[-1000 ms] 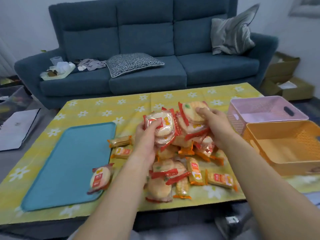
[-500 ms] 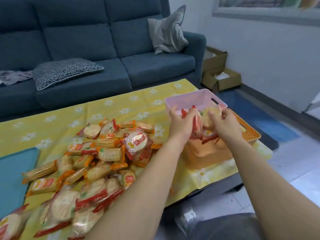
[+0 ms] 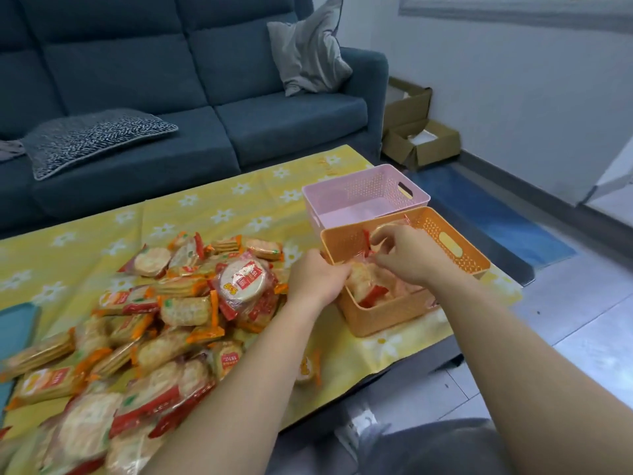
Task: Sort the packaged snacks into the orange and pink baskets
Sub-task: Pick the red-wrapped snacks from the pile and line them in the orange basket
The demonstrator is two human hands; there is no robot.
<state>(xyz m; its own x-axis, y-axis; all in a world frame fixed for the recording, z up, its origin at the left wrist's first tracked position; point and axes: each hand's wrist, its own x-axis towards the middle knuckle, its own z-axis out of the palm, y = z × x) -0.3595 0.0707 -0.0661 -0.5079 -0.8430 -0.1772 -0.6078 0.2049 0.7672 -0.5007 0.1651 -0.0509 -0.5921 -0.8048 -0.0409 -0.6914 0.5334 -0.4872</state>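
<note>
The cracker pile [image 3: 171, 303] crowds the near edge of the tablecloth [image 3: 239, 200], so our forearm could sweep packets off. Our left hand [image 3: 317, 279] reaches into the orange basket [image 3: 394, 313], and we cannot tell its grip. Our right hand [image 3: 407, 258] pinches round cracker packs [image 3: 366, 241] above the basket, and they may slip outside it.

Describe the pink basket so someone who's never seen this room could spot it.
On the yellow flowered tablecloth before the blue sofa, two perforated baskets sit together at the right end. The pink basket is the one nearer the sofa, behind the orange basket holding snack packets.
</note>
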